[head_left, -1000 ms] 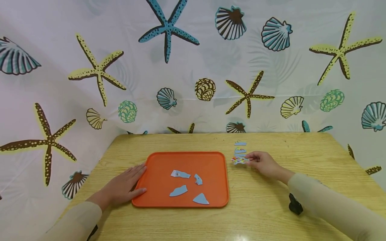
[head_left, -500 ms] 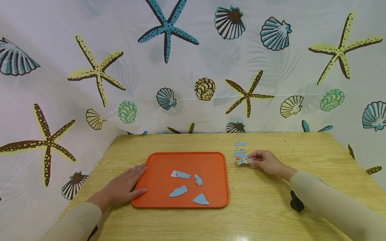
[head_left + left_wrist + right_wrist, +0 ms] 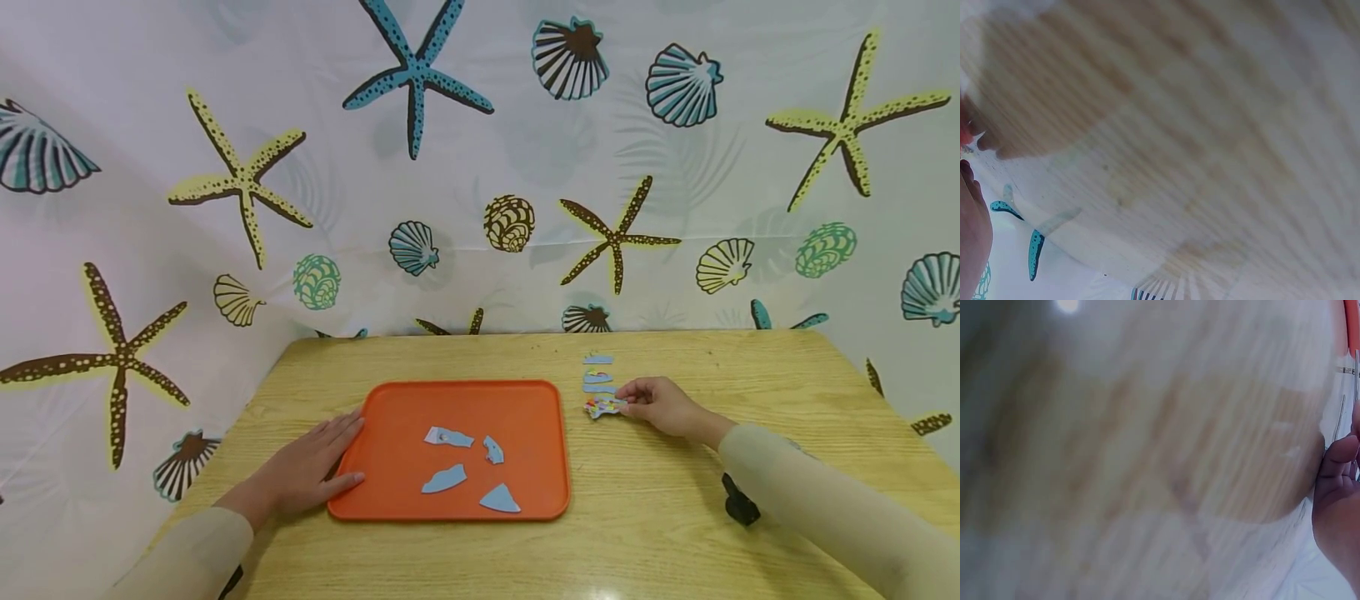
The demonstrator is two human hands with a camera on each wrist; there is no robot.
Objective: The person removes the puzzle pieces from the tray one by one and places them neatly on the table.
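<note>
Sleeves: pale, reaching in from the near corners of the wooden table (image 3: 480, 554); a black object (image 3: 741, 500) shows beside my right sleeve (image 3: 810, 492).
Tray, near half: on the orange tray (image 3: 397, 408), a blue wedge (image 3: 500, 498) lies towards the near right corner, and a curved blue piece (image 3: 445, 478) lies left of it.
Left hand: my left hand (image 3: 300, 467) rests at the tray's left edge, fingers extended over the rim, thumb apart, grasping nothing.
Tray, far half: a pale-tipped strip (image 3: 448, 437) and, just right of it, a small blue piece (image 3: 493, 450).
Right hand: beyond the tray's right edge, my right hand (image 3: 663, 408) has thumb and fingers brought together on the right end of a multicoloured piece (image 3: 603, 407). The wrist views do not show this pinch clearly.
Held piece: it extends left from my right fingertips, long axis roughly along the table's far edge, near the tray's far right corner. My right hand is the nearer; my left is across the tray. I cannot tell whether it lies flat or is slightly raised.
Column: just beyond it, three blue strips (image 3: 597, 377) lie one behind another, parallel, towards the table's far edge.
Backdrop: white cloth (image 3: 465, 283) printed with starfish and shells.
</note>
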